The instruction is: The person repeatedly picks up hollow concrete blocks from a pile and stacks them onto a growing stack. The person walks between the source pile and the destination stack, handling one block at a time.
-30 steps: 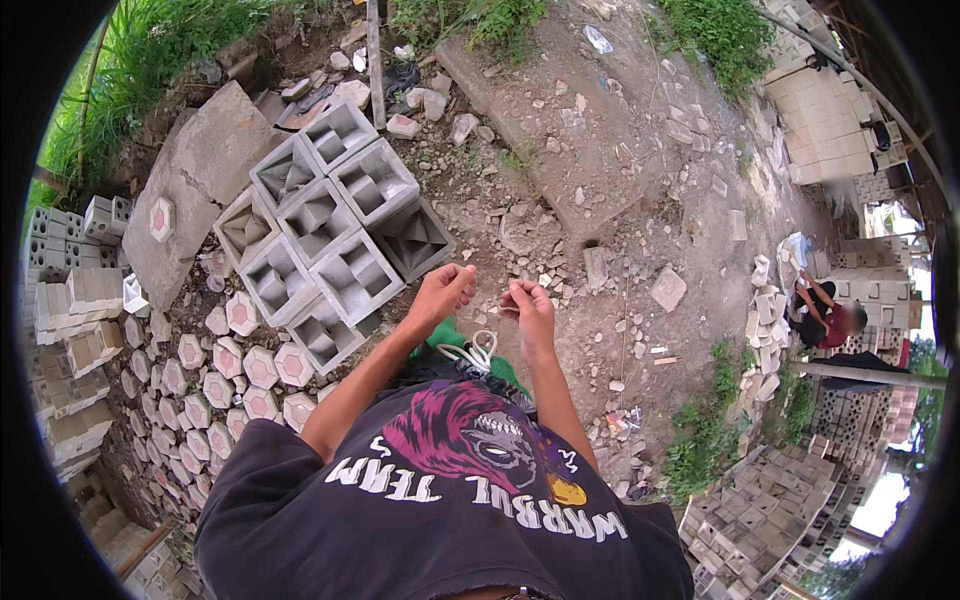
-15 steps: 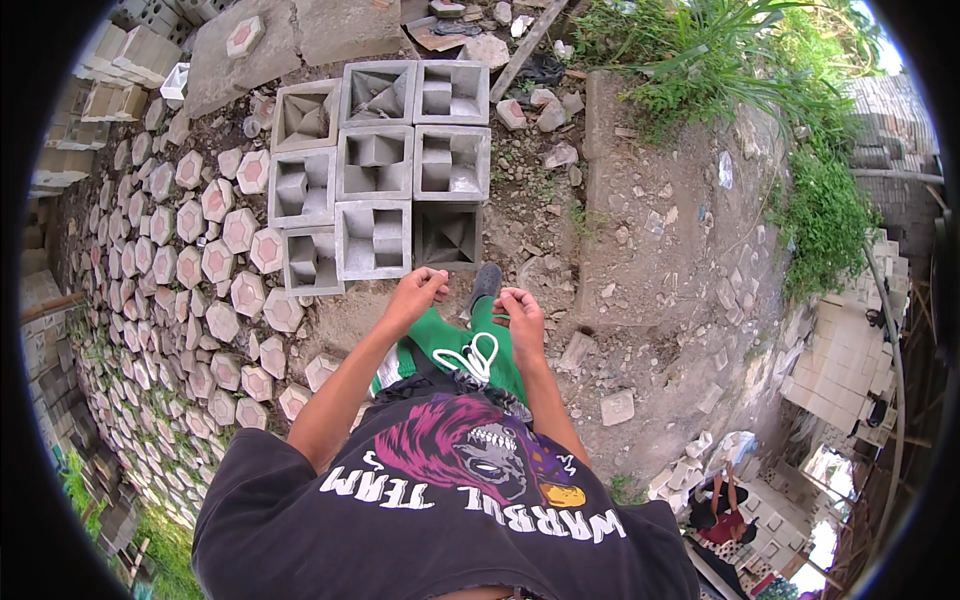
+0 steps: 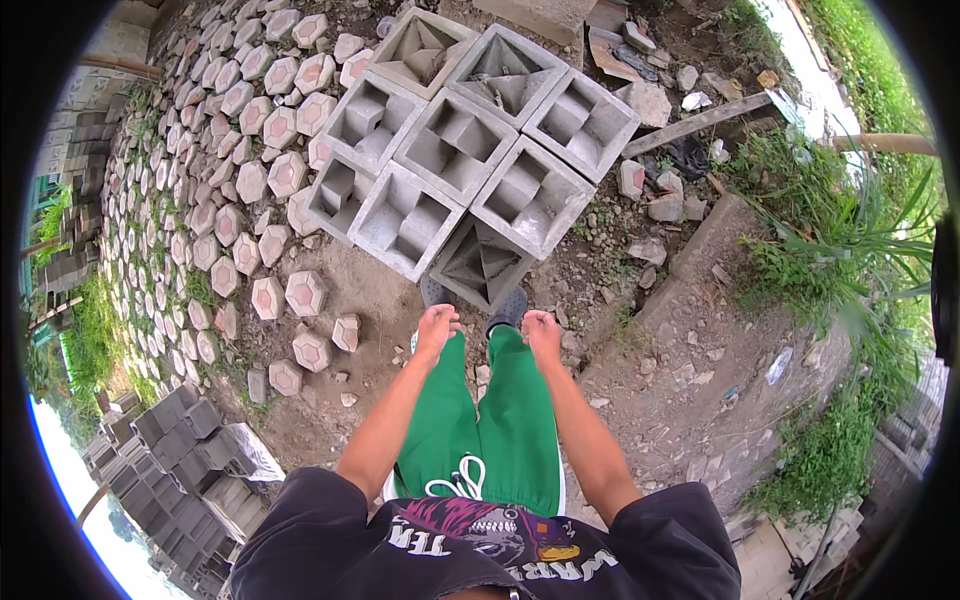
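Standing with both hands empty, the left hand (image 3: pixel 437 328) and right hand (image 3: pixel 541 332) loosely open just above the nearest dark hollow concrete block (image 3: pixel 483 265) at the person's toes, a careless lift could drop it on the shoes (image 3: pixel 507 306).

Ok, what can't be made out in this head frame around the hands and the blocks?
- Left hand and right hand: seen from behind, so palms and any grip are hidden.
- Dark grey block nearest the hands: its far side is covered by the light grey blocks.
- Shoes: mostly hidden by the green trousers.
- Hexagonal pavers: bent and small toward the rim.
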Tool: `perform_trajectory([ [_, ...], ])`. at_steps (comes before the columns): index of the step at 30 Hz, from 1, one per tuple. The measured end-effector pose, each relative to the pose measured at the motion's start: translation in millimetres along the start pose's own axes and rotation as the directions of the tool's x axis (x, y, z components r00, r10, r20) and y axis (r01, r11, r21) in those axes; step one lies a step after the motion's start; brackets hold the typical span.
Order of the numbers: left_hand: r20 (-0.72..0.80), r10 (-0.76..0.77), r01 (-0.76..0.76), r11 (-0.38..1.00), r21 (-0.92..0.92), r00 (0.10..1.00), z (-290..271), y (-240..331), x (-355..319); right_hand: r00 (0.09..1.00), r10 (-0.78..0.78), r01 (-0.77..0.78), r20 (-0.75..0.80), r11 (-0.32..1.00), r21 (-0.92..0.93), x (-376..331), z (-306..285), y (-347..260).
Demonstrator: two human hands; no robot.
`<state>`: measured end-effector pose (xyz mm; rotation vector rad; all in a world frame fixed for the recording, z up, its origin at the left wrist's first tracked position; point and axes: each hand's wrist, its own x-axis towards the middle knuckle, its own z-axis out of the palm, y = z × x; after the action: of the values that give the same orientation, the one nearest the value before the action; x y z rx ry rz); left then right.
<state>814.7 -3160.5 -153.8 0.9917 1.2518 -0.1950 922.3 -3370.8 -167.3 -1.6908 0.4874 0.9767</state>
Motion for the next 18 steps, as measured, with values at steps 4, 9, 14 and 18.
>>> perform_trajectory([
  [4, -0.264, -0.006, -0.043, 0.983, -0.178, 0.964, 24.0, -48.1, 57.2, 0.999, -0.008, 0.006, -0.035, 0.999, -0.047, 79.2, 2.7, 34.5],
  [9, -0.408, 0.096, -0.203, 0.952, -0.228, 0.908, 36.5, -77.2, 135.7, 0.993, -0.079, 0.067, -0.088, 0.990, -0.127, 142.1, 26.8, 33.8],
  [14, -0.381, 0.182, -0.254, 0.956, -0.147, 0.906, 39.7, -101.6, 176.0, 0.979, -0.190, 0.191, 0.080, 0.981, -0.016, 198.1, 29.1, 70.2],
  [18, -0.370, 0.198, -0.283, 0.940, -0.192, 0.908, 40.6, -112.9, 190.6, 0.992, -0.117, 0.116, -0.056, 0.993, -0.027, 206.6, 40.2, 66.5],
])
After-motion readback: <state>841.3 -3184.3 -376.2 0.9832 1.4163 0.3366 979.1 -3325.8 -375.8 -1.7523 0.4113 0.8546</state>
